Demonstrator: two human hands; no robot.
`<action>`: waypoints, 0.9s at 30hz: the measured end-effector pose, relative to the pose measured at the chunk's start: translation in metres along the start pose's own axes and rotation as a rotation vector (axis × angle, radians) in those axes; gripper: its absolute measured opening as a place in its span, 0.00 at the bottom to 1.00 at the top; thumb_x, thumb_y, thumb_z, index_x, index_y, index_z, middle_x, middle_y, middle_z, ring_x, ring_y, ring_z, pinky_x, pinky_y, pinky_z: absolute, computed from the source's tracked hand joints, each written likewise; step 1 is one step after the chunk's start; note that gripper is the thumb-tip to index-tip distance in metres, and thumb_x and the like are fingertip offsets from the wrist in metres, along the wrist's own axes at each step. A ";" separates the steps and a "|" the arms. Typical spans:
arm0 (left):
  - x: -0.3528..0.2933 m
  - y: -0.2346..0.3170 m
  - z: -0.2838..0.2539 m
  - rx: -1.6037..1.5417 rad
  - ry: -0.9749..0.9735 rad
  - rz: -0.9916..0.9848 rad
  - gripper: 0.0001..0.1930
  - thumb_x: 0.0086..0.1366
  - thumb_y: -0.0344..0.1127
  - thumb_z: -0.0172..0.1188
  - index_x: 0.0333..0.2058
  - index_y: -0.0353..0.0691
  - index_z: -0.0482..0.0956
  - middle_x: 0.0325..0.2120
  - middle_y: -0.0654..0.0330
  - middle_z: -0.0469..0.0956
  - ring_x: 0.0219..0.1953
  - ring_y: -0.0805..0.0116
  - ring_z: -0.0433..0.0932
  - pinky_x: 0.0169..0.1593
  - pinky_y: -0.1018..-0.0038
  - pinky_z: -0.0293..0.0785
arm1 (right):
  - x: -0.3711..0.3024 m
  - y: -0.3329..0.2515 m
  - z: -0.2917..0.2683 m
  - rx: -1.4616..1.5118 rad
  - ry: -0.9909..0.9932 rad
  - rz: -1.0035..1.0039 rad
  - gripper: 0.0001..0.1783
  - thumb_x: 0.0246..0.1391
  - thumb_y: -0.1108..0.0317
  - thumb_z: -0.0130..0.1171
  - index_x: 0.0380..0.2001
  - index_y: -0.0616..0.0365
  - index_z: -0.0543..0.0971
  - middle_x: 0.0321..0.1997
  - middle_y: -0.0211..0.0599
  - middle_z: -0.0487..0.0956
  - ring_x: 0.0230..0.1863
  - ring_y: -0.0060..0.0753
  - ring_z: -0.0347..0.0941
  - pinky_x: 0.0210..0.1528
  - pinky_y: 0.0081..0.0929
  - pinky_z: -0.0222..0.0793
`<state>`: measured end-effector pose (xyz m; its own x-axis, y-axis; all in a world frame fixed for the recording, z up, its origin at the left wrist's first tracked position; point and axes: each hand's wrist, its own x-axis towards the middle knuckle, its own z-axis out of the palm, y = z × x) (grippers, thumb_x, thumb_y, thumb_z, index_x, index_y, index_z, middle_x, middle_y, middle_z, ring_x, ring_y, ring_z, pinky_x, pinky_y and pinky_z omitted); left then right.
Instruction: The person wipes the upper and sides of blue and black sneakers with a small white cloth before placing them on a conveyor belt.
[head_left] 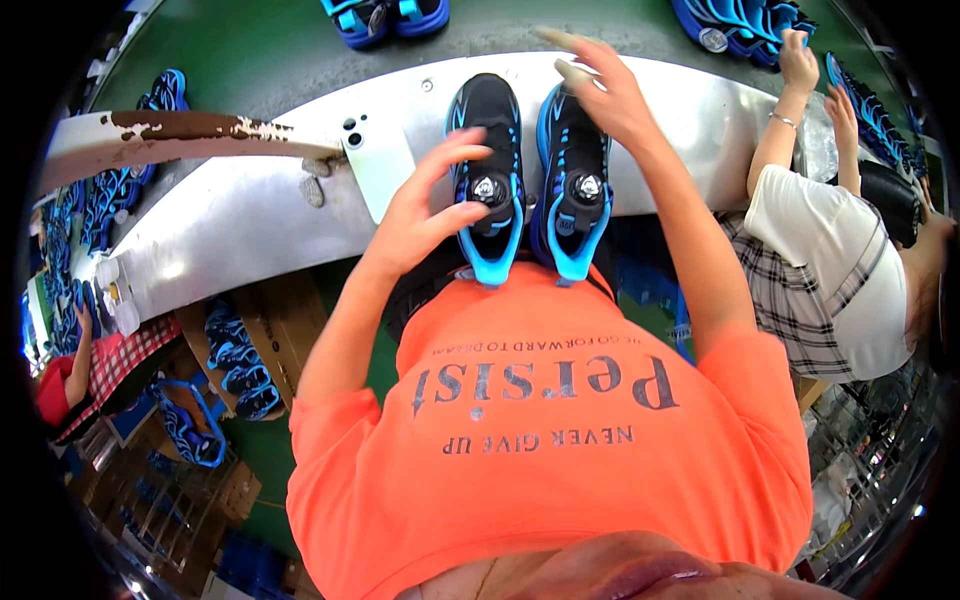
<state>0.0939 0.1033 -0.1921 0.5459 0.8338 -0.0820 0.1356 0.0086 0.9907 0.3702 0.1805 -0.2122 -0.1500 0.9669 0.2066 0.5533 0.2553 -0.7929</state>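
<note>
Two black sneakers with blue trim stand side by side in front of me on the silvery metal bench (270,215), toes pointing away and heels toward my orange shirt. Each has a round dial on its tongue. At the left sneaker (492,125), my left hand (425,205) is open, thumb and fingers spread along its left side near the dial; whether it touches is unclear. Over the toe of the right sneaker (577,150) is my right hand (608,92), its fingers stretched out, somewhat blurred and holding nothing. Part of that toe is hidden beneath it.
A pale phone (378,165) lies left of the shoes, near a worn metal bar (190,137). Beyond the bench, a green surface (250,50) carries more blue-black shoes (385,20). Co-workers stand at right (830,270) and far left (105,370). Boxed shoes (240,360) sit below left.
</note>
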 end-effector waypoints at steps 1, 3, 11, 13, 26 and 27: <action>-0.013 0.000 -0.002 -0.003 0.112 -0.070 0.32 0.55 0.35 0.66 0.59 0.44 0.66 0.65 0.54 0.59 0.68 0.56 0.56 0.68 0.60 0.52 | -0.019 -0.010 -0.025 -0.017 0.059 0.200 0.21 0.61 0.60 0.52 0.57 0.45 0.74 0.50 0.48 0.76 0.54 0.46 0.70 0.56 0.36 0.66; -0.041 -0.009 0.016 -0.095 0.047 -0.273 0.45 0.54 0.35 0.68 0.67 0.42 0.52 0.67 0.48 0.52 0.68 0.56 0.55 0.67 0.62 0.53 | -0.068 -0.005 -0.051 -0.235 -0.038 0.438 0.21 0.63 0.60 0.45 0.54 0.60 0.73 0.49 0.55 0.77 0.51 0.50 0.73 0.56 0.38 0.66; 0.032 -0.028 0.036 0.131 0.283 -0.028 0.35 0.66 0.39 0.54 0.67 0.33 0.51 0.61 0.39 0.61 0.65 0.48 0.59 0.67 0.64 0.52 | -0.101 0.019 0.005 0.362 0.029 0.602 0.28 0.68 0.52 0.40 0.62 0.61 0.67 0.50 0.44 0.77 0.48 0.33 0.73 0.55 0.28 0.65; 0.085 0.000 0.007 0.022 0.346 -0.147 0.32 0.67 0.41 0.52 0.65 0.32 0.55 0.61 0.40 0.63 0.64 0.50 0.61 0.66 0.66 0.55 | -0.036 0.010 -0.009 0.285 0.100 0.497 0.29 0.67 0.50 0.41 0.61 0.60 0.67 0.51 0.42 0.77 0.48 0.30 0.73 0.54 0.28 0.65; 0.020 -0.081 0.021 0.476 0.372 0.086 0.12 0.60 0.25 0.54 0.44 0.37 0.78 0.46 0.50 0.77 0.52 0.51 0.73 0.55 0.63 0.69 | 0.139 -0.037 0.115 -0.171 -0.184 -0.236 0.28 0.54 0.44 0.57 0.56 0.42 0.75 0.37 0.50 0.78 0.41 0.48 0.74 0.46 0.38 0.69; 0.014 -0.077 0.024 0.414 0.384 0.065 0.12 0.61 0.24 0.53 0.43 0.36 0.78 0.46 0.51 0.77 0.50 0.52 0.74 0.53 0.65 0.70 | 0.151 -0.051 0.130 -0.260 -0.270 -0.220 0.30 0.53 0.41 0.58 0.57 0.40 0.74 0.37 0.51 0.78 0.42 0.50 0.75 0.47 0.39 0.70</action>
<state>0.1112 0.1009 -0.2725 0.2347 0.9669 0.0998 0.4670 -0.2022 0.8608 0.2125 0.3134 -0.2155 -0.4771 0.8623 0.1699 0.6669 0.4811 -0.5690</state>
